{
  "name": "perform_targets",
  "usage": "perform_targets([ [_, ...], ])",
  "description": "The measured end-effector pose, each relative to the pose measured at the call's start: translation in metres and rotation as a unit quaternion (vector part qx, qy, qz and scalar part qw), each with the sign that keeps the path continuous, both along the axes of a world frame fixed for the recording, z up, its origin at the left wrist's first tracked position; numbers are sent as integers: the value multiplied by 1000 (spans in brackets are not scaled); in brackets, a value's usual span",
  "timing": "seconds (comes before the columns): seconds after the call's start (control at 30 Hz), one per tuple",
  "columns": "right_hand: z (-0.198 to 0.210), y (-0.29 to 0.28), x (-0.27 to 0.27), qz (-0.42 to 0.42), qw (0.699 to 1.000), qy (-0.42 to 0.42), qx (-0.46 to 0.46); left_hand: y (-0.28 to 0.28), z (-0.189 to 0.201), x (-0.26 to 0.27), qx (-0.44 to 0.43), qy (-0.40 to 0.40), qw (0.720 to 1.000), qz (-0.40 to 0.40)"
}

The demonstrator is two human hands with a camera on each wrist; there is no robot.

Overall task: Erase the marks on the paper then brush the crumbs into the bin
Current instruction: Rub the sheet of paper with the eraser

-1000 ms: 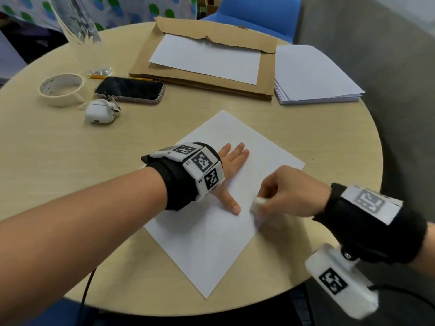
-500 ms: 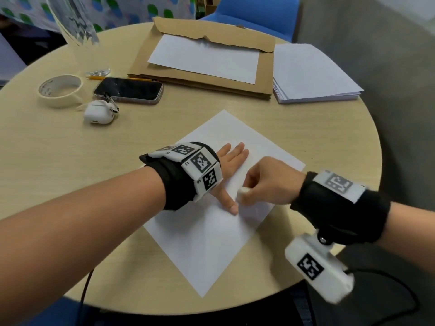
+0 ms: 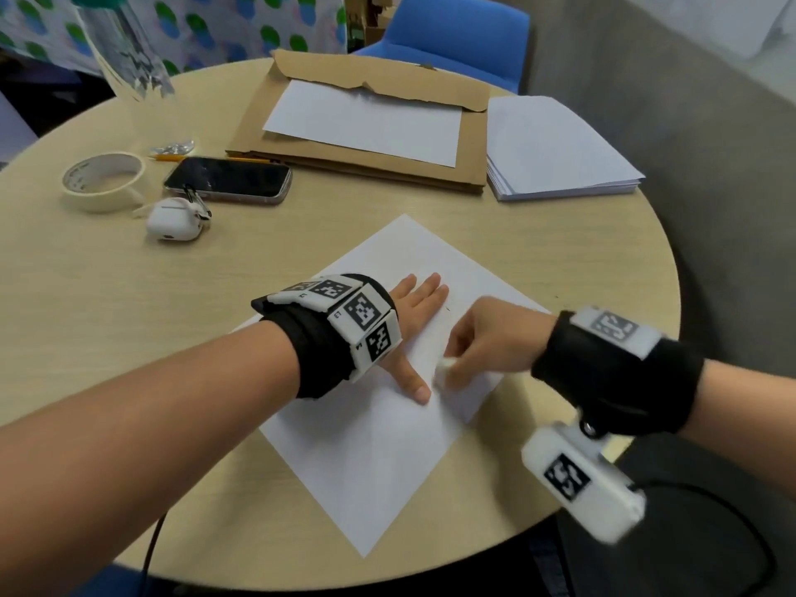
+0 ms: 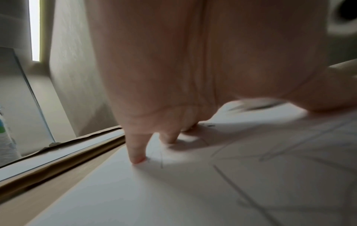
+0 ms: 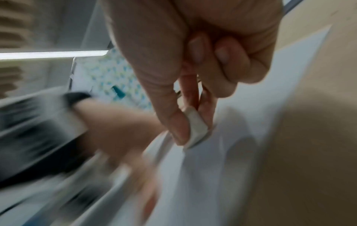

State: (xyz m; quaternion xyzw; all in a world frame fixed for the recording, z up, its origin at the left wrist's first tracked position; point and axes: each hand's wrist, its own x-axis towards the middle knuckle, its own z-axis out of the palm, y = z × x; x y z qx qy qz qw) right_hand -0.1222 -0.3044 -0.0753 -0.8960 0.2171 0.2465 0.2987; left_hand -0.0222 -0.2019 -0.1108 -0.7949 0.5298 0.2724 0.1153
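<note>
A white sheet of paper (image 3: 370,458) lies cornerwise on the round wooden table (image 3: 107,295). My left hand (image 3: 415,312) lies flat on it with straight fingers, pressing it down; the left wrist view shows a fingertip (image 4: 137,159) on the paper (image 4: 173,198) beside faint pencil lines (image 4: 228,177). My right hand (image 3: 491,338) pinches a small white eraser (image 3: 446,366) between thumb and fingers, its end on the sheet just right of my left thumb. In the right wrist view the eraser (image 5: 195,126) touches the paper (image 5: 222,175). No bin is in view.
At the back lie a torn brown envelope (image 3: 469,161) with a sheet on it and a stack of white paper (image 3: 555,152). On the left sit a tape roll (image 3: 101,181), a phone (image 3: 228,181), a white earbud case (image 3: 174,219) and a pencil (image 3: 170,158). A blue chair (image 3: 456,28) stands behind.
My right hand with the eraser slid left and up the sheet toward my left thumb, then back slightly right and down, rubbing. The left hand stayed pressed on the paper.
</note>
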Motion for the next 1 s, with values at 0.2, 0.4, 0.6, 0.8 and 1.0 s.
perform_targets([
  [0.2, 2, -20, 28, -120, 986, -110, -31, 0, -3, 2, -8, 2, 1000, 3],
  [0.4, -6, 1, -8, -5, 1000, -22, 9, 0, -1, 0, -6, 7, 1000, 7],
  [0.6, 4, -22, 29, -113, 988, -91, -44, 0, -1, -1, -6, -4, 1000, 7],
  [0.8, -10, 3, -16, 15, 992, -111, -49, -1, 1, -1, -1, 0, 1000, 18],
  [1.0, -9, -27, -20, -204, 952, -154, 170, 1, 13, -2, -58, 14, 998, 21],
])
